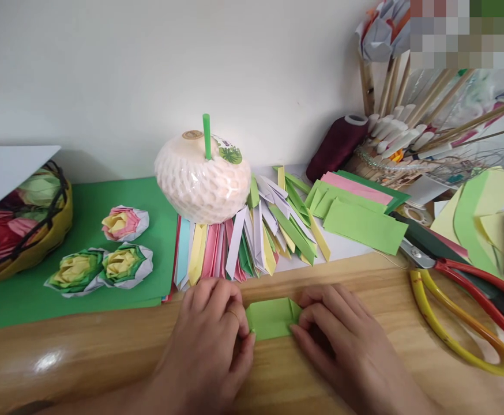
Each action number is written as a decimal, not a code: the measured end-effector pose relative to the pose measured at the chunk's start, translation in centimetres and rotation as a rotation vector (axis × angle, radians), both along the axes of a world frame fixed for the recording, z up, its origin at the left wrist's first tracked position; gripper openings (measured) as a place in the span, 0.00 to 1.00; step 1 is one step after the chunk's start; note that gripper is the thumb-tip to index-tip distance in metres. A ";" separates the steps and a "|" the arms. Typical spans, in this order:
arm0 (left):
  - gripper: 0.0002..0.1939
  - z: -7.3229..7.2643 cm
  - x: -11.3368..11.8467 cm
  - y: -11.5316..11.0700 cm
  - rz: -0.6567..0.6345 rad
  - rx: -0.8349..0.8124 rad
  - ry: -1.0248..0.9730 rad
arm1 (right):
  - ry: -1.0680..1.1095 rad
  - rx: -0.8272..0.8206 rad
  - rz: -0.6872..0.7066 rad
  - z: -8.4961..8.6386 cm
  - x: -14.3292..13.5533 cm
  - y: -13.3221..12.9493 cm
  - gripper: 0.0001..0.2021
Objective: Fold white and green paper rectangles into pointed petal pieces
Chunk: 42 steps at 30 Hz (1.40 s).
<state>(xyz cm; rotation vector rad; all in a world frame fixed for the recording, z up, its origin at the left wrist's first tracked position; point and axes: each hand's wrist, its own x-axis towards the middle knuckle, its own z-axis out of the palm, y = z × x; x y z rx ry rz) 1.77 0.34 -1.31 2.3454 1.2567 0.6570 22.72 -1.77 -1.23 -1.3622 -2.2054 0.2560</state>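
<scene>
A small green paper piece (273, 319) with folded corners lies low over the wooden table between my hands. My left hand (215, 331) pinches its left end, thumb below and fingers above. At the other end, my right hand (338, 331) closes thumb and fingers on the right corner, where a creased flap shows. Just behind the hands spreads a row of folded paper strips (211, 251) in green, white, yellow, pink and blue. Flat green paper rectangles (364, 226) are stacked to the right of the strips.
Scissors (422, 256) with red and yellow handles lie at right. A net-wrapped coconut (202, 178) with a green straw stands behind the strips. Paper lotus flowers (126, 265) sit on green sheets (91, 196) beside a basket (64, 222). A dark thread spool (336, 147) leans at the back.
</scene>
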 end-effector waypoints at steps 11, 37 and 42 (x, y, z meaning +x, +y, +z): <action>0.10 0.0 0.1 0.2 -0.045 0.225 0.196 | -0.022 -0.009 0.012 0.0 0.0 -0.1 0.06; 0.06 -0.6 -0.2 -0.5 -0.161 0.543 0.130 | -0.266 0.188 0.271 1.8 0.4 -1.1 0.18; 0.06 -0.6 -0.7 -0.6 -0.279 0.631 0.232 | -0.299 0.209 0.322 1.7 1.4 -1.2 0.18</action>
